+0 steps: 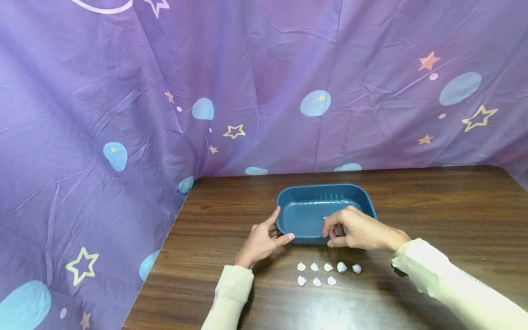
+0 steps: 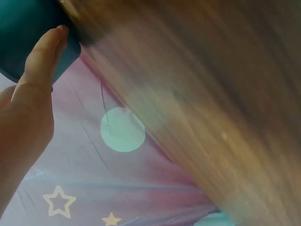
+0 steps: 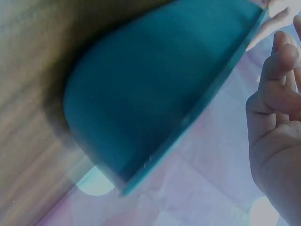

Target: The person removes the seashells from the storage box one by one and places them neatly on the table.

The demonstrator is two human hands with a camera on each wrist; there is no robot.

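Observation:
A blue oblong plastic basin [image 1: 303, 225] sits on the table. My left hand [image 1: 261, 239] rests against its left near corner, index finger at the left wall and thumb at the near rim. In the left wrist view, a straight digit [image 2: 42, 56] lies along the basin's outer wall. Over the near rim, towards the right, is my right hand [image 1: 356, 229], its fingers loosely bent and a gap showing between index finger and thumb. A small pale object [image 1: 325, 218], partly hidden, shows beside its knuckles inside the basin. The right wrist view shows bent fingers [image 3: 277, 89] with nothing visible between them.
In front of the basin, several small white shell-like pieces [image 1: 315, 266] lie in two rows, the nearer row [image 1: 316, 282] shorter. The brown wooden table [image 1: 445, 206] ends at a purple patterned curtain [image 1: 264, 91] behind and on the left.

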